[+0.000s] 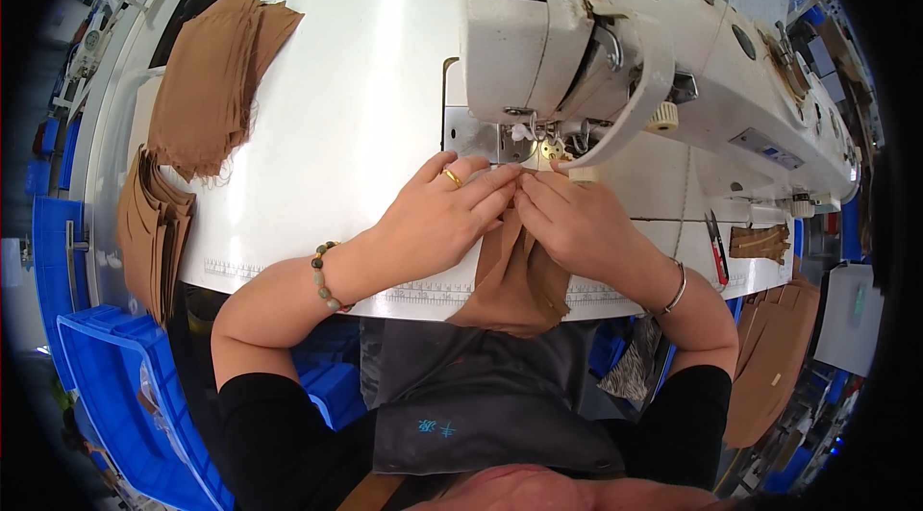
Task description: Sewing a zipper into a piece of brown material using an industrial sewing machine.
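My left hand (445, 215) and my right hand (562, 218) meet just below the presser foot (524, 136) of a white sewing machine (567, 40). The fingers of both pinch the top of a folded piece of brown fabric (508, 290), which hangs down over the table's front edge between my wrists. My left hand wears a gold ring and a bead bracelet, my right wrist a metal bangle. The exact grip under my fingertips is partly hidden.
Stacks of brown cut pieces (207, 78) (154, 232) lie on the left of the white table (346, 69). At right are red-handled snips (716, 251) and zippers (760, 242). Blue crates (120, 386) stand below left, and more brown pieces (774, 348) lie below right.
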{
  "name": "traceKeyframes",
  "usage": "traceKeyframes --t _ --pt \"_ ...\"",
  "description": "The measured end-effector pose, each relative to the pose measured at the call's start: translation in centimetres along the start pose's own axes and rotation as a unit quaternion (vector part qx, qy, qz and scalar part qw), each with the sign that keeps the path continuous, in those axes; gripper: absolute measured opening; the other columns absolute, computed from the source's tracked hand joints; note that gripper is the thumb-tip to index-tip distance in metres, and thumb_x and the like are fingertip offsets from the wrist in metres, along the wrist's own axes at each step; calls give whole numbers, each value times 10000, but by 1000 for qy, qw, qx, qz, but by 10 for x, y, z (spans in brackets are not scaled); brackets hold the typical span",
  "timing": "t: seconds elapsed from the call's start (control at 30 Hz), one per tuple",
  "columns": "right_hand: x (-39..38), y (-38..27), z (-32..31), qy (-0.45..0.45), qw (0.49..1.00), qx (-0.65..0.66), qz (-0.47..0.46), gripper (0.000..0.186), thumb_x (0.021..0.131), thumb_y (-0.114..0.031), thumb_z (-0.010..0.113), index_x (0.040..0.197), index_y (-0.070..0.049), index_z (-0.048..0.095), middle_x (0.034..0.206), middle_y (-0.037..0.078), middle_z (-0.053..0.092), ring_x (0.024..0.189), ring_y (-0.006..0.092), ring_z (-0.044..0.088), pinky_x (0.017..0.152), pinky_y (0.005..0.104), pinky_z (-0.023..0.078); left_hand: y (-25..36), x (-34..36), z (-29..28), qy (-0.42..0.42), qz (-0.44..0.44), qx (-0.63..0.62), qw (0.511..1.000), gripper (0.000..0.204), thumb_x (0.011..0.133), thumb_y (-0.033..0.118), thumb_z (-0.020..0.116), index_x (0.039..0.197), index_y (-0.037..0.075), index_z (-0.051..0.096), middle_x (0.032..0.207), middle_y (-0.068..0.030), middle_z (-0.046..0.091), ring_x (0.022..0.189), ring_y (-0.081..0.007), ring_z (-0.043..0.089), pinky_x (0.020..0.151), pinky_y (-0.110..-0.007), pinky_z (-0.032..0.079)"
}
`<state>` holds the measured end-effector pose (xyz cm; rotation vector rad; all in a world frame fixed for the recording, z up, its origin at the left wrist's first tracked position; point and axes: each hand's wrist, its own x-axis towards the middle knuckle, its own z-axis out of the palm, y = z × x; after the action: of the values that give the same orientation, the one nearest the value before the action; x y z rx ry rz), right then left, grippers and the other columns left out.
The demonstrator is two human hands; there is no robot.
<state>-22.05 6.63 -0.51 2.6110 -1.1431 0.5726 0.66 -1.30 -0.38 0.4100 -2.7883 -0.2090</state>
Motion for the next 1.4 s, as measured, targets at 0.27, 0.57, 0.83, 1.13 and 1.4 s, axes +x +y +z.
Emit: traceKeyframes --t 0.27,0.57,0.83,1.13,1.4 --pt "-2 18 17 -21 998 -23 60 402 795 -81 671 1187 -9 726 1253 126 701 1138 277 691 935 412 581 -5 2 5 -5 -77 73 994 495 945 310 678 1369 59 630 1473 -74 575 1361 -297 506 1127 -569 409" --pt "-2 29 27 42 998 -27 35 422 810 -86 647 1219 2 703 1238 135 733 828 261 696 821 375 553 -14 8 4 -2 -98 82 992 450 978 262 639 1389 81 611 1465 -103 570 1365 -329 504 1122 -583 406" --pt "-3 27 23 9 998 -30 59 445 833 -87 633 1267 -7 688 1197 118 746 865 248 688 903 377 541 45 -30 -12 52 -103 71 991 344 847 129 742 1179 53 695 1228 -83 667 1202 -317 606 1073 -526 444" --pt "-2 -7 -28 2 997 2 73 274 831 -65 627 1094 -4 679 1162 136 709 1083 308 673 1025 441 520 98 -66 -1 85 -80 -20 993 268 830 215 780 1028 38 738 1186 -92 711 1204 -300 633 1068 -517 465" --pt "-1 -5 6 -65 993 59 80 323 899 -79 576 1196 22 651 1294 196 680 1259 351 628 1081 473 497 112 -69 6 46 -15 146 988 238 871 202 753 1024 20 746 1174 -132 736 1119 -256 669 1004 -444 521"
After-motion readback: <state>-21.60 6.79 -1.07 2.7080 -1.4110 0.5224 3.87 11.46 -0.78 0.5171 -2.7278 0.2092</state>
